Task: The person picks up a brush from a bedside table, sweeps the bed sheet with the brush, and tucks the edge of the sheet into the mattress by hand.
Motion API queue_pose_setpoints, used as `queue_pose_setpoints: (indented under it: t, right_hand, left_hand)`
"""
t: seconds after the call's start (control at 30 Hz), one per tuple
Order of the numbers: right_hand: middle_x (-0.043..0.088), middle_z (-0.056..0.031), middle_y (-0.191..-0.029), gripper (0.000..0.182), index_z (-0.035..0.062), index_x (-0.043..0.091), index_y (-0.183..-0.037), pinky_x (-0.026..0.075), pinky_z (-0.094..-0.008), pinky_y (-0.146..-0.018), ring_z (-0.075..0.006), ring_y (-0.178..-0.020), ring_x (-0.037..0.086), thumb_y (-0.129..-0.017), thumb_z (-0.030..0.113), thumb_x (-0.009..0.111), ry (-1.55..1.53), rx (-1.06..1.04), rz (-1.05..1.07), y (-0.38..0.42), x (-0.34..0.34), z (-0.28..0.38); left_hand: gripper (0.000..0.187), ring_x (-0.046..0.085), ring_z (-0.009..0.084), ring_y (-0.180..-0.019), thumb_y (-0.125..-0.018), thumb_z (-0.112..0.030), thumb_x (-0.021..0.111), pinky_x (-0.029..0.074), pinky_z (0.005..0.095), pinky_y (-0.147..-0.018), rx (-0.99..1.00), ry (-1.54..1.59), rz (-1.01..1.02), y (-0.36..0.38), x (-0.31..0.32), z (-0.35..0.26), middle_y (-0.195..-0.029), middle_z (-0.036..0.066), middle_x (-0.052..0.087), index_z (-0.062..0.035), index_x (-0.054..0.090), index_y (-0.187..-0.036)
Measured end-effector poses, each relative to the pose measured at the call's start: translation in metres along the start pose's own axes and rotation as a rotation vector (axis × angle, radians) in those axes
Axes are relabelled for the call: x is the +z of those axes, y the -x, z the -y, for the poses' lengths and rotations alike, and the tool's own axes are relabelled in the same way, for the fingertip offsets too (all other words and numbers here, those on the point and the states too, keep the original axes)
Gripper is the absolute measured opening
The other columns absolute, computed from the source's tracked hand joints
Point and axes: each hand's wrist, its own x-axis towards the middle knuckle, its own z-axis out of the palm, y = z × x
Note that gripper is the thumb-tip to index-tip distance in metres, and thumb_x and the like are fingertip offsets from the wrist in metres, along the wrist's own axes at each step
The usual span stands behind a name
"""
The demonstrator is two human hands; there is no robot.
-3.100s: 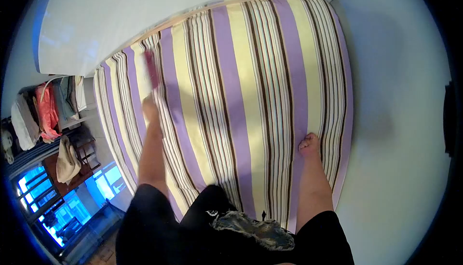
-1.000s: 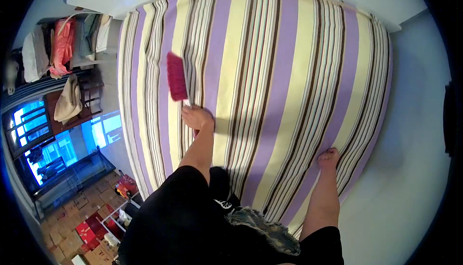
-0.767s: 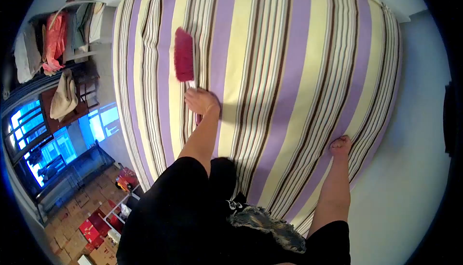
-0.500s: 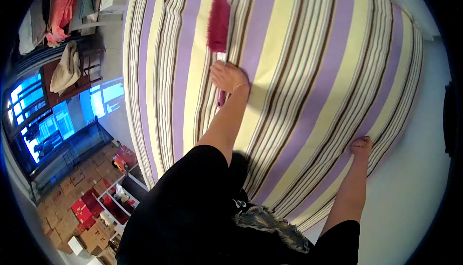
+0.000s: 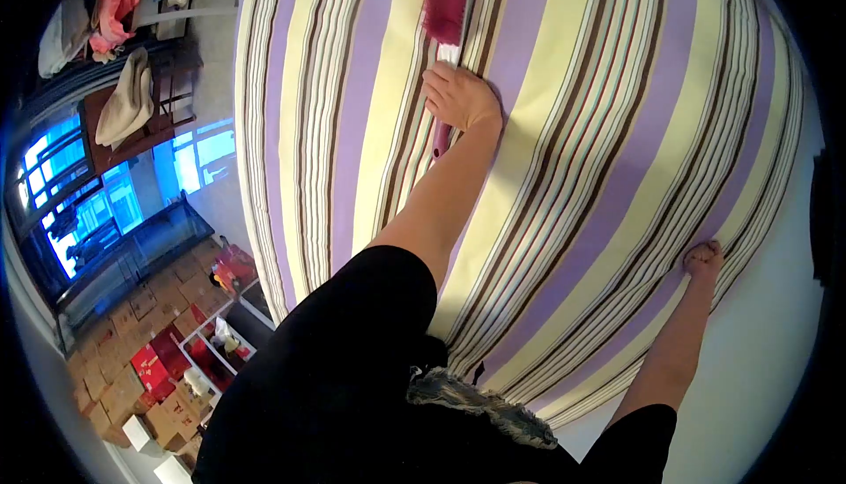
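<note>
My left hand (image 5: 460,98) is closed around the handle of a bed brush (image 5: 448,1) with dark red bristles. The brush lies along the stripes of a bed sheet (image 5: 529,87), and its far end runs out of the top of the view. The butt of its handle shows below my fingers. On the right, near the edge of the bed, my right hand (image 5: 703,257) is a fist on the sheet, with creases leading to it. The sheet is striped purple, yellow, white and brown.
Left of the bed, a beige cloth (image 5: 125,100) hangs over a dark wooden chair (image 5: 163,118). Cardboard boxes (image 5: 172,418), a red box (image 5: 159,365) and a white rack (image 5: 225,343) stand at lower left. A pale wall (image 5: 758,334) borders the bed's right side.
My left hand has pushed the brush farther forward along the stripes. My right fist stays at the same spot on the sheet. The whole view has shifted slightly.
</note>
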Motion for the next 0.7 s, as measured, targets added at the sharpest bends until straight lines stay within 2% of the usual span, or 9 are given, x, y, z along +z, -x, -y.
queue_pose_setpoints:
  t: [0.2,0.23,0.3,0.33,0.37,0.43,0.5,0.6,0.7]
  right_hand:
    - [0.020,0.0028,-0.051,0.036,0.0158,0.027,-0.062,0.014,-0.0290,-0.038,-0.0101,-0.041,0.018,-0.091,0.016,0.047,0.035,-0.310,0.246,0.025,-0.014,-0.034]
    - [0.021,0.0025,-0.052,0.036,0.0155,0.029,-0.062,0.016,-0.0286,-0.039,-0.0102,-0.042,0.020,-0.091,0.017,0.049,0.092,-0.442,0.215,0.077,0.016,-0.080]
    - [0.033,0.0037,-0.055,0.026,0.0167,0.043,-0.069,0.026,-0.0259,-0.044,-0.0093,-0.047,0.032,-0.091,0.020,0.056,0.417,-0.454,0.627,0.152,0.033,-0.178]
    - [0.041,0.0049,-0.060,0.021,0.0153,0.049,-0.072,0.030,-0.0254,-0.046,-0.0087,-0.050,0.039,-0.091,0.021,0.056,0.657,-0.615,0.771,0.179,0.033,-0.252]
    - [0.045,0.0053,-0.064,0.018,0.0130,0.053,-0.076,0.034,-0.0249,-0.048,-0.0068,-0.055,0.044,-0.091,0.022,0.056,0.684,-0.335,0.626,0.232,0.046,-0.315]
    - [0.046,0.0041,-0.063,0.017,0.0122,0.053,-0.076,0.035,-0.0258,-0.048,-0.0081,-0.054,0.045,-0.090,0.020,0.057,0.726,-0.007,0.627,0.268,0.046,-0.414]
    - [0.047,0.0029,-0.063,0.016,0.0113,0.054,-0.075,0.035,-0.0266,-0.048,-0.0095,-0.054,0.046,-0.089,0.019,0.057,0.729,0.159,0.576,0.274,0.040,-0.494]
    - [0.048,0.0011,-0.063,0.015,0.0101,0.055,-0.074,0.036,-0.0278,-0.047,-0.0115,-0.054,0.047,-0.087,0.016,0.058,0.695,0.225,0.463,0.251,0.035,-0.553]
    - [0.050,-0.0008,-0.063,0.013,0.0088,0.055,-0.073,0.037,-0.0290,-0.047,-0.0135,-0.054,0.048,-0.084,0.014,0.058,0.684,0.166,0.390,0.235,0.029,-0.576]
  left_hand:
    - [0.010,0.047,0.0229,-0.092,-0.087,-0.016,0.051,0.036,0.0351,-0.076,-0.014,0.061,0.050,0.010,0.005,0.005,-0.094,0.007,0.047,-0.0091,0.045,-0.090]
    - [0.009,0.047,0.0226,-0.092,-0.087,-0.016,0.051,0.036,0.0348,-0.075,-0.011,0.082,0.069,0.010,-0.001,0.005,-0.093,0.007,0.046,-0.0096,0.045,-0.090]
    - [0.009,0.047,0.0225,-0.092,-0.087,-0.016,0.051,0.036,0.0346,-0.075,0.000,0.110,0.060,0.012,-0.008,0.006,-0.094,0.007,0.046,-0.0096,0.045,-0.090]
    - [0.009,0.047,0.0224,-0.092,-0.087,-0.015,0.051,0.036,0.0343,-0.075,0.008,0.120,0.041,0.011,-0.007,0.008,-0.094,0.007,0.046,-0.0097,0.045,-0.090]
    - [0.009,0.047,0.0224,-0.092,-0.087,-0.015,0.051,0.036,0.0343,-0.075,0.011,0.133,0.049,0.010,-0.009,0.010,-0.094,0.007,0.046,-0.0097,0.045,-0.090]
    - [0.009,0.047,0.0227,-0.092,-0.087,-0.014,0.050,0.036,0.0344,-0.075,0.001,0.139,0.099,0.008,-0.013,0.009,-0.095,0.007,0.047,-0.0090,0.046,-0.092]
    - [0.009,0.047,0.0225,-0.093,-0.087,-0.013,0.050,0.036,0.0342,-0.075,0.012,0.171,0.111,0.006,-0.021,0.014,-0.095,0.007,0.047,-0.0086,0.046,-0.092]
    - [0.005,0.049,0.0242,-0.088,-0.085,-0.008,0.050,0.038,0.0355,-0.072,0.019,0.210,0.046,0.006,-0.026,0.008,-0.092,0.008,0.047,-0.0063,0.047,-0.089]
    - [0.008,0.049,0.0245,-0.089,-0.085,-0.008,0.052,0.037,0.0356,-0.074,0.034,0.306,0.192,0.001,-0.031,0.018,-0.093,0.008,0.049,-0.0054,0.048,-0.091]
